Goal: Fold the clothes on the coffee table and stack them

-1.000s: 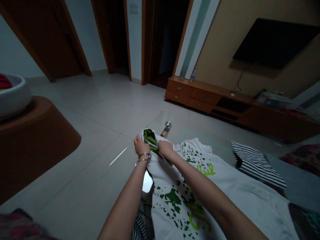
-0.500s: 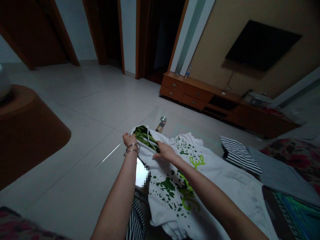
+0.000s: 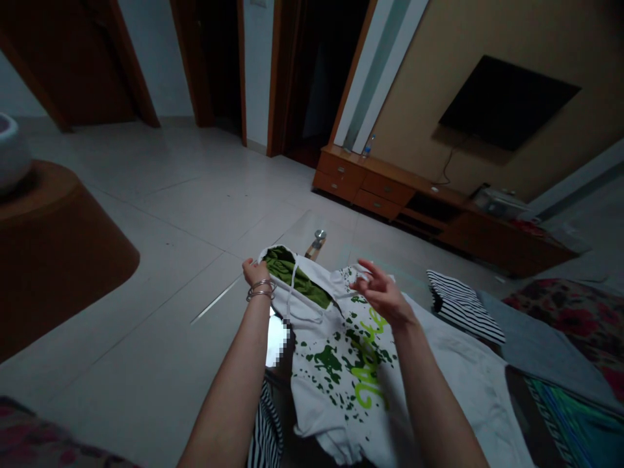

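A white hooded top (image 3: 336, 364) with green splatter print and a green-lined hood (image 3: 297, 276) lies spread on a glass table in front of me. My left hand (image 3: 254, 271), with metal bangles on the wrist, pinches the left edge of the hood. My right hand (image 3: 377, 291) hovers just above the garment's chest to the right of the hood, fingers loosely spread, holding nothing.
A folded black-and-white striped garment (image 3: 463, 305) lies to the right, a grey cloth (image 3: 541, 351) beyond it. A low wooden TV cabinet (image 3: 419, 201) stands against the far wall under a wall-mounted TV (image 3: 507, 101). A round brown table (image 3: 53, 253) is at left.
My right hand has let go of the hood and lifted off to the right, opening its fingers. The hood now lies more spread out. My left hand still holds its edge.
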`<state>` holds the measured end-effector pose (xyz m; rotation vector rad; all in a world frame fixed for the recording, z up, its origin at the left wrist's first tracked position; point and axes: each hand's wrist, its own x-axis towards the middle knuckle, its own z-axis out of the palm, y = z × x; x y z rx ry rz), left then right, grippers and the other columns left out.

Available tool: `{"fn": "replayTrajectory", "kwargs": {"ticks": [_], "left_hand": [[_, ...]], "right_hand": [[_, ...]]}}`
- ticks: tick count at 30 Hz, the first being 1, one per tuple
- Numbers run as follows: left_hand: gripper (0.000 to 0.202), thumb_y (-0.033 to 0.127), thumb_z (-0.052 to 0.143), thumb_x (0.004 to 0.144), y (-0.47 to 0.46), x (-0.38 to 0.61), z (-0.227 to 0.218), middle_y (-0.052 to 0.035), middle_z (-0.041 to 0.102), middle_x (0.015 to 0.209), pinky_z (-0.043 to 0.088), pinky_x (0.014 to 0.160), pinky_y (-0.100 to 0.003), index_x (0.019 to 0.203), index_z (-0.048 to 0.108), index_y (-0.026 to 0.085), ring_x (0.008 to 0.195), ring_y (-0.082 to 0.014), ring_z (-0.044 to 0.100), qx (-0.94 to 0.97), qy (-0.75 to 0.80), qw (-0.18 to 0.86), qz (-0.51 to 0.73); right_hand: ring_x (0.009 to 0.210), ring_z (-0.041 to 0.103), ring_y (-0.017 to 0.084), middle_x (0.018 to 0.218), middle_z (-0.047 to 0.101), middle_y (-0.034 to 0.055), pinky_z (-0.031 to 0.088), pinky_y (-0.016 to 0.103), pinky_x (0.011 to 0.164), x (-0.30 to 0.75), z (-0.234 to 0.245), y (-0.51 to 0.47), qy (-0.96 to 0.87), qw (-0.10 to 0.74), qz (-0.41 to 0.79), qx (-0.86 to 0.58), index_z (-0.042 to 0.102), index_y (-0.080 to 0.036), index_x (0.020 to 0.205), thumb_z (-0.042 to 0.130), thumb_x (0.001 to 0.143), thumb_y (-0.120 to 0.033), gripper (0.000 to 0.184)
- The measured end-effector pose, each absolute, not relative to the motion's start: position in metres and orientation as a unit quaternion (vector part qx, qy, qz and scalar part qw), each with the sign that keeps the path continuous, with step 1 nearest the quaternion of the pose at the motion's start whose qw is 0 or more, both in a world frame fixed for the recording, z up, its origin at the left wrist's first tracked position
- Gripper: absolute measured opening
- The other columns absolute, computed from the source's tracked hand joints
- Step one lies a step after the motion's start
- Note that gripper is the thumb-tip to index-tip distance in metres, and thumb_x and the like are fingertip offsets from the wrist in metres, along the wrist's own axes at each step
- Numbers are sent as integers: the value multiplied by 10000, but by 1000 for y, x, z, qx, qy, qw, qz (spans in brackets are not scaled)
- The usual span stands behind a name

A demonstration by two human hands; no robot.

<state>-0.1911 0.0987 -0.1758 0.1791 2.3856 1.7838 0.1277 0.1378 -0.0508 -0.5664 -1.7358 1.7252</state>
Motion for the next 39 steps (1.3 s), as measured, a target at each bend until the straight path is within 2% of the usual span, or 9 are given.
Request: {"fn": "replayTrajectory", "kwargs": {"ticks": [3, 7, 14, 17, 20, 24, 29, 36, 39], "left_hand": [[416, 82, 586, 717, 95, -191, -174, -89, 570, 955, 475, 834, -310, 1126, 508, 79, 862, -169, 578, 40, 800, 91, 591], [365, 69, 607, 716, 90, -186, -169, -93, 546, 1025, 448, 884, -284, 1075, 544, 97, 917, -161, 556, 33, 804, 90, 586], [380, 17, 637, 667, 85, -175, -158, -82, 535, 1029, 445, 863, -250, 1029, 559, 101, 903, -147, 536, 52, 805, 99, 583], [429, 0, 651, 641, 82, -178, -156, -72, 534, 1013, 448, 861, -261, 1046, 551, 101, 884, -145, 537, 56, 807, 101, 579], [466, -10, 664, 616, 82, -182, -158, -65, 537, 999, 452, 857, -271, 1053, 546, 105, 878, -149, 541, 59, 812, 100, 572], [388, -3, 645, 635, 82, -185, -162, -66, 556, 967, 452, 853, -274, 1000, 575, 109, 877, -159, 548, 74, 819, 90, 562], [220, 63, 596, 721, 80, -176, -160, -84, 568, 970, 404, 943, -330, 920, 638, 146, 998, -211, 524, 95, 829, 49, 549], [212, 161, 533, 818, 65, -163, -133, -68, 563, 888, 436, 850, -290, 959, 692, 169, 869, -197, 545, 183, 810, -44, 556], [243, 162, 508, 837, 55, -158, -117, -57, 573, 872, 440, 806, -270, 991, 695, 177, 839, -184, 551, 248, 778, -85, 570]], "right_hand": [[923, 599, 235, 815, 618, 38, 418, 471, 986, 222, -63, 134, -674, 311, 593, -312, 677, -262, 911, 765, 615, -461, 367], [1114, 557, 292, 1184, 620, 128, 409, 467, 998, 263, -64, 140, -732, 153, 485, -454, 680, -232, 1045, 736, 669, -429, 428], [769, 647, 156, 955, 705, 35, 495, 314, 789, 34, -82, 132, -840, 126, 433, -302, 560, -208, 1261, 482, 877, -315, 407], [810, 640, 181, 937, 713, 51, 466, 302, 792, -49, -101, 126, -867, 114, 347, -338, 674, -180, 1096, 543, 847, -298, 305], [835, 634, 190, 882, 715, 65, 457, 274, 780, -59, -107, 124, -830, 207, 332, -397, 720, -143, 866, 554, 829, -301, 232], [848, 628, 175, 909, 701, 65, 457, 259, 787, 41, -101, 113, -761, 366, 281, -455, 694, -154, 892, 484, 856, -352, 290], [822, 640, 213, 917, 701, 90, 441, 291, 717, 166, -81, 97, -778, 87, 101, -614, 704, -209, 939, 570, 801, -333, 229], [939, 611, 175, 993, 697, 65, 427, 260, 839, 6, -61, 124, -906, 187, 215, -312, 690, -169, 1004, 446, 859, -101, 292], [915, 605, 206, 948, 686, 81, 441, 327, 865, -64, -75, 133, -901, 174, 302, -259, 680, -100, 904, 506, 874, -139, 181]]}}
